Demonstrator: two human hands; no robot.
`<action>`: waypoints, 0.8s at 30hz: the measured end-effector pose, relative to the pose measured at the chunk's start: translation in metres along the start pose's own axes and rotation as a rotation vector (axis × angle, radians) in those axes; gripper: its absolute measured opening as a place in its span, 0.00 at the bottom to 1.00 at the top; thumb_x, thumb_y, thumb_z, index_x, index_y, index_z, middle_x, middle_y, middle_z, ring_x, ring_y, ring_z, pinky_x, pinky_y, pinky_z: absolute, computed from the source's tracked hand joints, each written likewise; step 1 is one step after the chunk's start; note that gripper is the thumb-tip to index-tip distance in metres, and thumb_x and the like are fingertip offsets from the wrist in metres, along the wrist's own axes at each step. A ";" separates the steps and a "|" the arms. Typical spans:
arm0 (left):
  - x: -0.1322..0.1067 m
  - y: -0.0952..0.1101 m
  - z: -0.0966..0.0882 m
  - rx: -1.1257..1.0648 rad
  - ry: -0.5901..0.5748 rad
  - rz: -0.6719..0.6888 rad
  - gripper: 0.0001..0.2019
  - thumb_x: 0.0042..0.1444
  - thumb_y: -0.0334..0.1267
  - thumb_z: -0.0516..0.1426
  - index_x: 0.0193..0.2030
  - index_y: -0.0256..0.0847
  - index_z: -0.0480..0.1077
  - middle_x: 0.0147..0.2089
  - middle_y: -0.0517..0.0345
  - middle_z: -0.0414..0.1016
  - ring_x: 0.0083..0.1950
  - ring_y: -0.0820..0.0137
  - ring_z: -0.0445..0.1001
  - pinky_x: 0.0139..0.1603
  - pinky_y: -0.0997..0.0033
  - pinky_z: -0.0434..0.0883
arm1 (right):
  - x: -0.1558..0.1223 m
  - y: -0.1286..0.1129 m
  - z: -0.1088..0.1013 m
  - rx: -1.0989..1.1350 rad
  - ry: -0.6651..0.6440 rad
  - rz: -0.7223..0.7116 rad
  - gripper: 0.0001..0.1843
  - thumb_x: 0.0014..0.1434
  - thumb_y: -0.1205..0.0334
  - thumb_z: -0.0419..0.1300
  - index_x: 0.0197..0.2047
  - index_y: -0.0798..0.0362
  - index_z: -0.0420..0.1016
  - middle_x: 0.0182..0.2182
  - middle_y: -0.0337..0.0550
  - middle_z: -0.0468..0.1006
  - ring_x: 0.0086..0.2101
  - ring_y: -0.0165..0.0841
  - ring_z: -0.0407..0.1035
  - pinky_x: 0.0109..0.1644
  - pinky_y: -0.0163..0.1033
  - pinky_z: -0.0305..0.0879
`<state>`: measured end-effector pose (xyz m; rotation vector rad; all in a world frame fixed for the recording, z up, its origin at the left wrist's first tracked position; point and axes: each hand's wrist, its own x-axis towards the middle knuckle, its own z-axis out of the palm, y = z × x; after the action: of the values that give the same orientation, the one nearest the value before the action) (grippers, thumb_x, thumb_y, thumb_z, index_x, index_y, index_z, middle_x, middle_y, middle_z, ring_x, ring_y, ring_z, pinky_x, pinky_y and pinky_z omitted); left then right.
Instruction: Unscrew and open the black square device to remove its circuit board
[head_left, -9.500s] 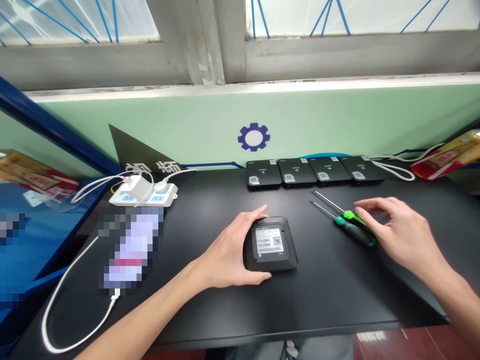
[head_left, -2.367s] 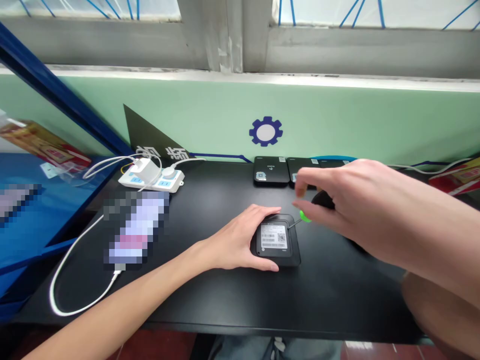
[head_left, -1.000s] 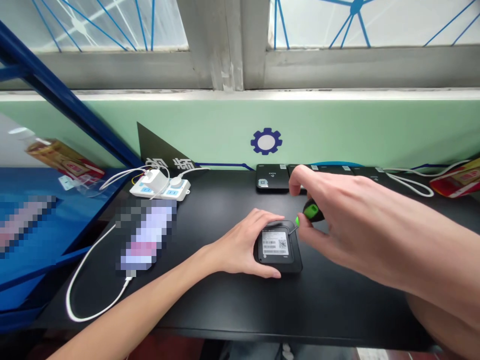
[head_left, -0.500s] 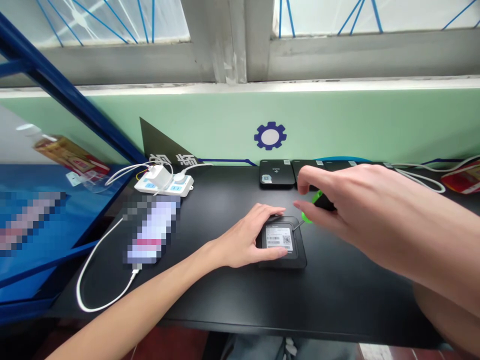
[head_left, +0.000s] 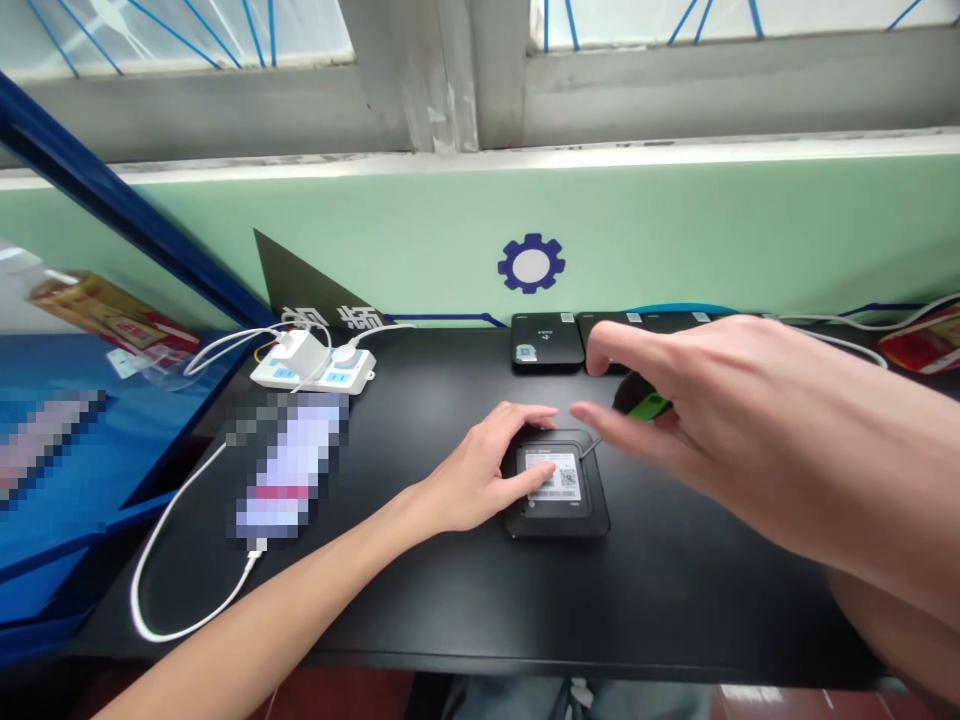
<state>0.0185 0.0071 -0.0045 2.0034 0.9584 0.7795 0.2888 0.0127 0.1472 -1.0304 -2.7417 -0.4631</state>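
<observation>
A small black square device [head_left: 559,505] lies on the black table [head_left: 465,590], bottom side up, with a white label with a code on it. My left hand [head_left: 480,470] rests on the device's left side, thumb laid across the label and fingers curled over the far edge. My right hand [head_left: 697,400] is closed round a screwdriver with a green and black handle [head_left: 646,404]. The thin shaft slants down to the device's upper right corner [head_left: 590,447], where the tip touches.
A row of similar black devices [head_left: 547,342] lines the back wall. A white power strip [head_left: 311,368] with plugs sits back left. A blurred phone [head_left: 289,465] on a white cable [head_left: 172,590] lies left. Blue shelving stands far left; a red packet [head_left: 922,345] far right.
My left thumb has slid onto the label. My right hand has turned a little on the screwdriver, whose tip stays at the same corner. The camera has shifted slightly.
</observation>
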 end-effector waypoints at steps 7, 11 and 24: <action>0.001 0.000 0.000 0.014 -0.005 0.002 0.24 0.74 0.42 0.68 0.72 0.48 0.71 0.68 0.49 0.81 0.69 0.54 0.80 0.74 0.53 0.74 | -0.001 0.001 0.004 -0.004 0.024 0.025 0.15 0.78 0.46 0.57 0.45 0.49 0.68 0.30 0.35 0.69 0.26 0.30 0.58 0.34 0.44 0.46; 0.001 -0.001 0.000 0.023 -0.010 0.006 0.23 0.74 0.41 0.68 0.72 0.48 0.72 0.68 0.50 0.80 0.70 0.56 0.79 0.75 0.54 0.74 | -0.001 0.001 0.002 0.018 -0.007 0.013 0.09 0.76 0.52 0.59 0.46 0.48 0.70 0.31 0.35 0.72 0.25 0.30 0.59 0.35 0.44 0.47; 0.001 -0.005 0.002 0.056 0.000 0.033 0.31 0.69 0.43 0.71 0.75 0.49 0.68 0.67 0.47 0.80 0.68 0.51 0.79 0.72 0.48 0.77 | -0.006 0.006 0.004 0.044 0.007 0.010 0.15 0.71 0.49 0.64 0.52 0.48 0.69 0.41 0.39 0.79 0.28 0.30 0.68 0.32 0.41 0.58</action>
<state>0.0189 0.0095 -0.0097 2.0721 0.9594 0.7784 0.2969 0.0148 0.1433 -1.0299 -2.7269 -0.4021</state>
